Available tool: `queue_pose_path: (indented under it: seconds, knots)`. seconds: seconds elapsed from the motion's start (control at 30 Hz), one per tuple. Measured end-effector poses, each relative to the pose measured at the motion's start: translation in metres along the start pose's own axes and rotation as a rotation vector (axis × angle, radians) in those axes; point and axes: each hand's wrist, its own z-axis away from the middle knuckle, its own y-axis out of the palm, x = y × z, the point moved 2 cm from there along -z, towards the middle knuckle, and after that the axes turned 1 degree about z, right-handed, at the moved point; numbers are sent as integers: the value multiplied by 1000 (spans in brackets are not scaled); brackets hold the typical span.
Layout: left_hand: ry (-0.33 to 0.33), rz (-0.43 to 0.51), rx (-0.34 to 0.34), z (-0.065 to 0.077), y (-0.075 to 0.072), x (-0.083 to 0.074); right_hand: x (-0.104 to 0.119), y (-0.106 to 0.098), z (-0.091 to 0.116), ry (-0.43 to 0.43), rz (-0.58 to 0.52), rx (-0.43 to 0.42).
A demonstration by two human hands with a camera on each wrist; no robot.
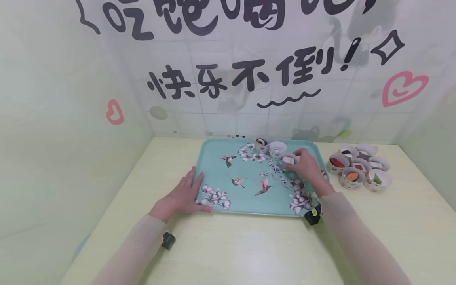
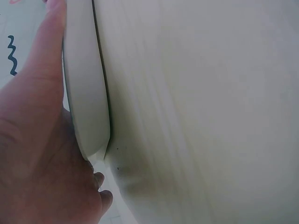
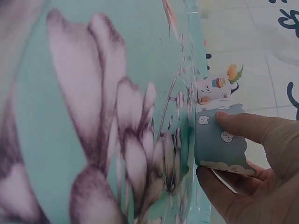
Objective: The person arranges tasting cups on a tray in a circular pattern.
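Note:
A light blue tray (image 1: 217, 168) with printed birds and flowers lies on the table. My left hand (image 1: 181, 196) rests at its front left corner, fingers along the left side and thumb along the front edge. Toward the back right of the tray, my right hand (image 1: 307, 164) grips a small paper baking cup (image 1: 289, 158) with a wavy rim and something white inside. Thumb and fingers are on opposite sides of this cup's blue-grey wall (image 3: 219, 140) in the right wrist view. Two similar cups, one with dark and orange food (image 1: 263, 143) and one paler (image 1: 278, 149), stand beside it.
Right of the tray, several more cups stand clustered, among them one with red filling (image 1: 337, 163), one with orange (image 1: 351, 177) and one with a green leaf (image 1: 377, 180). A wall (image 1: 231, 122) with black lettering rises behind the pale wooden table (image 1: 242, 245).

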Motion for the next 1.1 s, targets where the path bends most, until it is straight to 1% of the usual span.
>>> queue_pose_path:
  seconds: [0.2,0.4,0.67,0.87,1.1]
  knots:
    - [8,7,5,2,-4,-3,1,4,-3,13,4,1]
    - [5,7,-7,2,0,1,3,7,-5,22,6,4]
    - [-4,-4,8,5,-7,-7,8,8,-6,66,17,35]
    - [-2,-2,5,4,-7,-6,9,5,-6,49,32,52]
    - [11,1,-1,4,-7,-6,9,-1,-1,10,18,58]
